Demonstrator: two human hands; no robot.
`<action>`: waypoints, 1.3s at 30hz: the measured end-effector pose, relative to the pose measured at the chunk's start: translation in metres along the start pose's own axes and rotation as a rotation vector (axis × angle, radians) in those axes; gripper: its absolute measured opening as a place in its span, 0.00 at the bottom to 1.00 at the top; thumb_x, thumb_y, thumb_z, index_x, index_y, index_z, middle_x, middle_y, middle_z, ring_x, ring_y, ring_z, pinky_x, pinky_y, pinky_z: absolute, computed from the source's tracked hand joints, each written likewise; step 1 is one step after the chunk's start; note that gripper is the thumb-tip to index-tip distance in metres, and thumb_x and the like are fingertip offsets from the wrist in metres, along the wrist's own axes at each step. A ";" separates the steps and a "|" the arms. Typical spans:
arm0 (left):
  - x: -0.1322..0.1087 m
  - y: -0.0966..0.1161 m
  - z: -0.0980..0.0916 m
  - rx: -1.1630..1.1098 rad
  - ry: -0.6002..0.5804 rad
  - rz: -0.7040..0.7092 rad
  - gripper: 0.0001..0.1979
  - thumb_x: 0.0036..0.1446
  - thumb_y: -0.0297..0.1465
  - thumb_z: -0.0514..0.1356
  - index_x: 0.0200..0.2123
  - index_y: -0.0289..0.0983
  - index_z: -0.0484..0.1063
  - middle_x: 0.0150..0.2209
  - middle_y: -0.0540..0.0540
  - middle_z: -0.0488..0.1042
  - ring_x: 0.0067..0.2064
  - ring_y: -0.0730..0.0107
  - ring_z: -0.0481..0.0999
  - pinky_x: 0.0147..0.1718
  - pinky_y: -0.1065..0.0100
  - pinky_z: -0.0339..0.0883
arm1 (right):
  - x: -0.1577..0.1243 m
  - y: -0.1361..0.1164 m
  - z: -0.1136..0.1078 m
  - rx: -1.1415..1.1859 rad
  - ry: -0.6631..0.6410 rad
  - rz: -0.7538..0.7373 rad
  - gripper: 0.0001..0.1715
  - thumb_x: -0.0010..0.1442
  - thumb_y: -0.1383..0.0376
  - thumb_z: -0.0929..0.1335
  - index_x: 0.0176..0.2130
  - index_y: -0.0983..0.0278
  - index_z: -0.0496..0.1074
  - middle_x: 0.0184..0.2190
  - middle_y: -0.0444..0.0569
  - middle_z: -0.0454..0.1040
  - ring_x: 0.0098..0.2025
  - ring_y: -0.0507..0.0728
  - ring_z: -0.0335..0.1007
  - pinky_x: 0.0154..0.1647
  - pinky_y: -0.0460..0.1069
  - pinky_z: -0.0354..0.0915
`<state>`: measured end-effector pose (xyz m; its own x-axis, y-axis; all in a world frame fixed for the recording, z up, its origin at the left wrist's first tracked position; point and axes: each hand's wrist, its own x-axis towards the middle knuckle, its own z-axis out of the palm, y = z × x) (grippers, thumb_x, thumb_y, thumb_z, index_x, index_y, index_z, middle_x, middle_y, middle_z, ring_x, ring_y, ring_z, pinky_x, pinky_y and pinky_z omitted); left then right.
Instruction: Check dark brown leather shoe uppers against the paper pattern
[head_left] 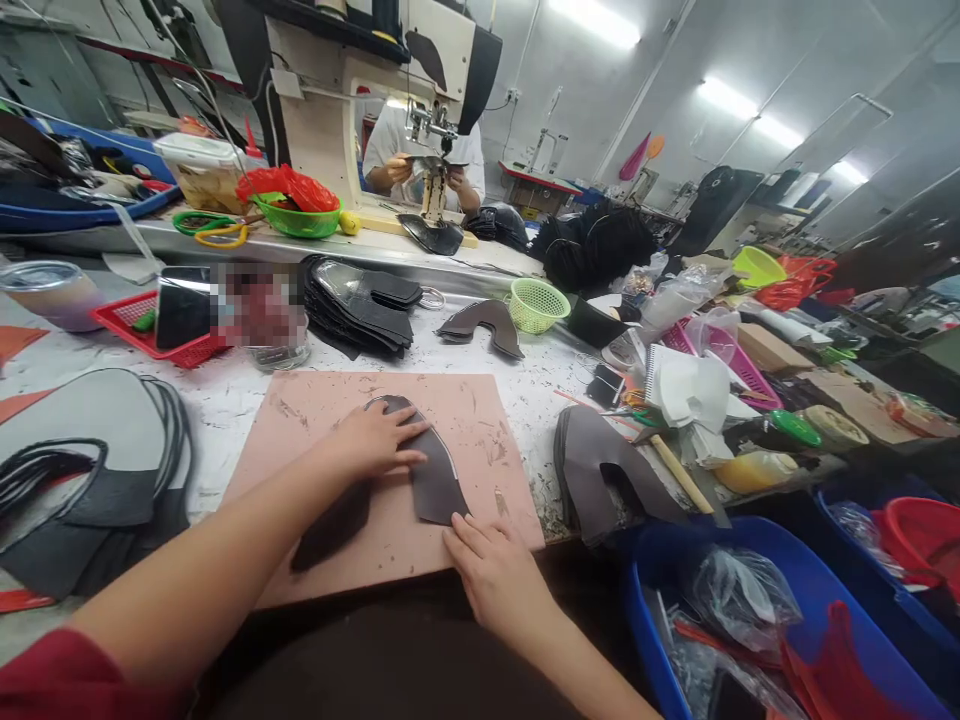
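Observation:
A dark U-shaped leather shoe piece lies flat on a pink cutting board in front of me. My left hand rests on top of the piece, fingers stretched out and pressing it down. My right hand lies at the board's near edge with its fingertips touching the lower end of the piece, fingers flat and holding nothing.
Stacks of cut dark pieces lie at left, behind the board and at right. A green basket, a red tray, a hammer, blue bins and clutter fill the right side. Another person works at a sewing machine behind.

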<state>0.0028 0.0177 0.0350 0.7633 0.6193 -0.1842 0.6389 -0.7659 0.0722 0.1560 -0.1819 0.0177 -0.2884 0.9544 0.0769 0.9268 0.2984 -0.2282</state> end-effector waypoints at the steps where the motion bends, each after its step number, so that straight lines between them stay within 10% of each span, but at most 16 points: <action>1: 0.001 -0.009 0.001 0.015 0.023 0.045 0.23 0.54 0.45 0.49 0.53 0.47 0.60 0.57 0.44 0.58 0.54 0.52 0.61 0.49 0.55 0.54 | 0.004 0.000 -0.008 0.018 -0.055 0.013 0.18 0.56 0.70 0.59 0.45 0.62 0.68 0.49 0.52 0.69 0.45 0.58 0.66 0.43 0.54 0.59; 6: -0.010 -0.046 0.019 0.034 0.107 0.189 0.21 0.58 0.39 0.47 0.55 0.44 0.58 0.58 0.45 0.58 0.57 0.64 0.57 0.54 0.63 0.49 | 0.048 0.006 -0.034 0.160 -0.135 0.060 0.15 0.57 0.67 0.59 0.41 0.62 0.71 0.37 0.49 0.75 0.39 0.56 0.70 0.42 0.52 0.62; 14: -0.023 -0.046 0.032 0.038 0.194 0.243 0.27 0.55 0.45 0.49 0.54 0.36 0.58 0.58 0.37 0.56 0.58 0.59 0.55 0.55 0.60 0.49 | 0.131 0.000 0.006 0.308 0.091 0.081 0.26 0.55 0.73 0.57 0.53 0.71 0.59 0.51 0.56 0.65 0.52 0.56 0.60 0.53 0.52 0.57; 23: -0.024 -0.047 0.038 0.049 0.210 0.169 0.18 0.59 0.37 0.47 0.51 0.41 0.62 0.56 0.45 0.61 0.57 0.66 0.59 0.54 0.62 0.50 | 0.104 -0.029 0.025 0.198 0.221 -0.201 0.18 0.56 0.70 0.59 0.45 0.66 0.69 0.46 0.52 0.70 0.48 0.58 0.63 0.50 0.54 0.58; 33: -0.026 -0.043 0.037 0.034 0.213 0.129 0.19 0.59 0.38 0.46 0.52 0.43 0.61 0.56 0.47 0.61 0.57 0.68 0.57 0.56 0.59 0.44 | 0.070 -0.059 0.031 0.043 -0.113 -0.410 0.45 0.53 0.42 0.55 0.60 0.69 0.47 0.60 0.62 0.47 0.61 0.65 0.38 0.58 0.60 0.44; 39: -0.028 -0.040 0.034 0.028 0.225 0.120 0.18 0.59 0.38 0.46 0.51 0.43 0.62 0.56 0.48 0.62 0.58 0.65 0.56 0.55 0.59 0.45 | 0.069 -0.068 0.032 0.083 -0.158 -0.428 0.38 0.51 0.43 0.59 0.58 0.49 0.47 0.62 0.56 0.42 0.61 0.70 0.35 0.55 0.68 0.41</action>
<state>-0.0477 0.0247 0.0043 0.8377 0.5441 0.0473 0.5418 -0.8388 0.0531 0.0658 -0.1364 0.0077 -0.6802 0.7323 0.0339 0.6955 0.6593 -0.2856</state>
